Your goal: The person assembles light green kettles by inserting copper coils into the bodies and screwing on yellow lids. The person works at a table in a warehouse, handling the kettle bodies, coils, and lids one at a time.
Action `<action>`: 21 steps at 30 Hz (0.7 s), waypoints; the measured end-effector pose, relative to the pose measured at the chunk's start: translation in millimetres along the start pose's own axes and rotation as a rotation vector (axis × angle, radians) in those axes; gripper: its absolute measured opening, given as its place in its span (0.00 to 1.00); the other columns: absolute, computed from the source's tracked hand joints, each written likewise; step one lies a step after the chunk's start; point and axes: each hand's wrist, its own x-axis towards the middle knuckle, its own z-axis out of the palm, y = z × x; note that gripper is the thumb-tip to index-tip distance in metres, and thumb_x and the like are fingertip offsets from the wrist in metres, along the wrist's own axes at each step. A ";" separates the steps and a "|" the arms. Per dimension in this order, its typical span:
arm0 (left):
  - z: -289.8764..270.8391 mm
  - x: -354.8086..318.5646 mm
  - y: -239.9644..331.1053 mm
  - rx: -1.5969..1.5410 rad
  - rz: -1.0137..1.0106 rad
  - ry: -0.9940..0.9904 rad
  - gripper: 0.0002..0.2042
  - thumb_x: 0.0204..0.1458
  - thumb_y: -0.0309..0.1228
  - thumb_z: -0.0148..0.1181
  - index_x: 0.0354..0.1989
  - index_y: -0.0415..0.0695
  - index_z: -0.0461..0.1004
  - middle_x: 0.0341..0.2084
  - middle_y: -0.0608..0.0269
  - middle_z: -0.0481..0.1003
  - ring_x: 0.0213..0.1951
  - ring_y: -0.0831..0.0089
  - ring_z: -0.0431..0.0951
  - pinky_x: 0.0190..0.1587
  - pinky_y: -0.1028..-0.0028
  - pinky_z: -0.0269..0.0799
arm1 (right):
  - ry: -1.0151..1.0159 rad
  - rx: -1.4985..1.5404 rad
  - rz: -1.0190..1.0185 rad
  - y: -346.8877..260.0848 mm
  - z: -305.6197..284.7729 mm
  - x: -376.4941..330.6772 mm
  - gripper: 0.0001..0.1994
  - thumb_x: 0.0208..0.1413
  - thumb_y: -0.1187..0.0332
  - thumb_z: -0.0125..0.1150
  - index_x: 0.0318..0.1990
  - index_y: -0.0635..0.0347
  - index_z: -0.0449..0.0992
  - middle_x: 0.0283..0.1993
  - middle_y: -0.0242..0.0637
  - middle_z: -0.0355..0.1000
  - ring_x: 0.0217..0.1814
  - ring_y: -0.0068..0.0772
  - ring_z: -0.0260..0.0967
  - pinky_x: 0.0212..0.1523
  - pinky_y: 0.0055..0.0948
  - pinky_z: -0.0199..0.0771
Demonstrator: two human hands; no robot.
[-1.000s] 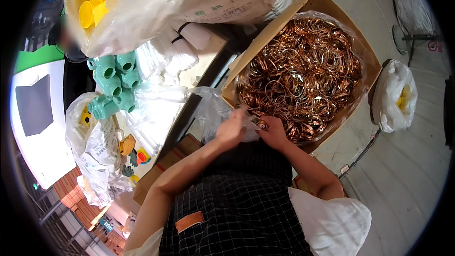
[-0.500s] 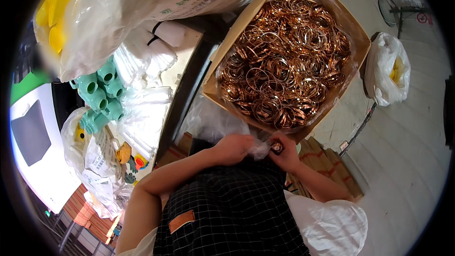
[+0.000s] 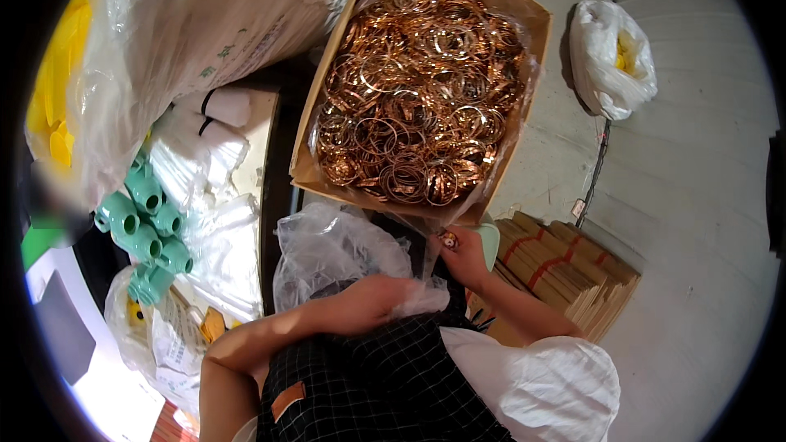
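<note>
Low in the middle, my left hand (image 3: pixel 381 303) is closed on a crumpled clear plastic bag (image 3: pixel 424 298). A thin stretch of this plastic runs up toward my right hand (image 3: pixel 467 260). That hand is closed round a small copper-coloured bundle (image 3: pixel 449 239), of which only a shiny end shows; its exact kind is unclear. Just beyond both hands stands a cardboard box (image 3: pixel 385 198) lined with clear film, heaped with shiny copper-coloured rings (image 3: pixel 426 98). More loose clear plastic (image 3: pixel 336 250) lies to the left of the hands.
On the left, a table (image 3: pixel 264 139) holds green plastic bottle-like parts (image 3: pixel 135 229) and clear bags (image 3: pixel 221 254). Behind is a large white sack (image 3: pixel 246 16). Flattened cardboard (image 3: pixel 557 270) is stacked at right, near a pale green container (image 3: pixel 489 241). A white bag (image 3: pixel 610 57) stands on the floor.
The view has shifted, so the box sits farther left. My hands have moved apart, the left lower and toward my body with the plastic, the right still gripping the bundle.
</note>
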 end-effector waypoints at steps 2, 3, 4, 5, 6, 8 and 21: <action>5.2 -7.6 -3.4 -0.055 0.081 0.013 0.20 0.53 0.24 0.55 0.56 0.43 0.71 0.50 0.47 0.75 0.50 0.46 0.76 0.53 0.58 0.72 | 0.066 0.065 0.059 4.9 4.0 -19.4 0.11 0.55 0.66 0.67 0.35 0.66 0.77 0.26 0.49 0.72 0.25 0.48 0.68 0.30 0.36 0.68; 7.7 -13.4 -6.0 -0.083 0.118 0.025 0.22 0.53 0.23 0.54 0.58 0.42 0.70 0.52 0.46 0.74 0.52 0.47 0.76 0.55 0.59 0.71 | 0.110 0.062 0.059 3.1 5.5 -26.9 0.10 0.55 0.67 0.67 0.34 0.66 0.77 0.25 0.47 0.72 0.25 0.44 0.69 0.30 0.35 0.68; 9.3 -19.0 -7.1 -0.064 0.129 0.015 0.23 0.52 0.22 0.54 0.59 0.42 0.70 0.53 0.46 0.74 0.53 0.46 0.75 0.56 0.59 0.71 | 0.154 0.060 0.058 -1.0 5.9 -34.6 0.09 0.56 0.68 0.67 0.33 0.66 0.77 0.25 0.45 0.73 0.25 0.39 0.69 0.30 0.33 0.68; 10.9 -24.9 -8.0 -0.045 0.140 0.006 0.24 0.52 0.21 0.53 0.61 0.41 0.69 0.53 0.46 0.74 0.53 0.46 0.75 0.57 0.60 0.70 | 0.196 0.057 0.058 -3.4 8.7 -42.3 0.08 0.57 0.69 0.66 0.33 0.67 0.77 0.25 0.42 0.74 0.25 0.35 0.69 0.30 0.31 0.69; 12.1 -29.9 -10.0 -0.026 0.157 -0.008 0.25 0.52 0.20 0.52 0.62 0.40 0.68 0.54 0.45 0.74 0.54 0.46 0.75 0.59 0.61 0.70 | 0.248 0.197 0.085 2.2 16.9 -51.0 0.07 0.58 0.71 0.65 0.32 0.67 0.77 0.26 0.39 0.75 0.25 0.32 0.69 0.30 0.30 0.69; 26.0 -42.3 -33.2 0.066 0.275 0.033 0.24 0.54 0.20 0.52 0.61 0.39 0.69 0.54 0.45 0.74 0.54 0.47 0.75 0.59 0.60 0.70 | 0.336 0.483 0.132 17.4 35.8 -64.9 0.06 0.59 0.74 0.64 0.31 0.66 0.78 0.27 0.33 0.76 0.27 0.25 0.70 0.31 0.26 0.70; 63.1 -40.4 -115.1 -0.175 0.241 0.404 0.03 0.58 0.20 0.52 0.33 0.41 0.71 0.31 0.61 0.73 0.35 0.64 0.74 0.39 0.68 0.71 | 0.568 0.796 0.117 28.3 34.9 -52.4 0.04 0.60 0.72 0.59 0.36 0.62 0.79 0.25 0.31 0.77 0.17 0.14 0.60 0.17 0.16 0.56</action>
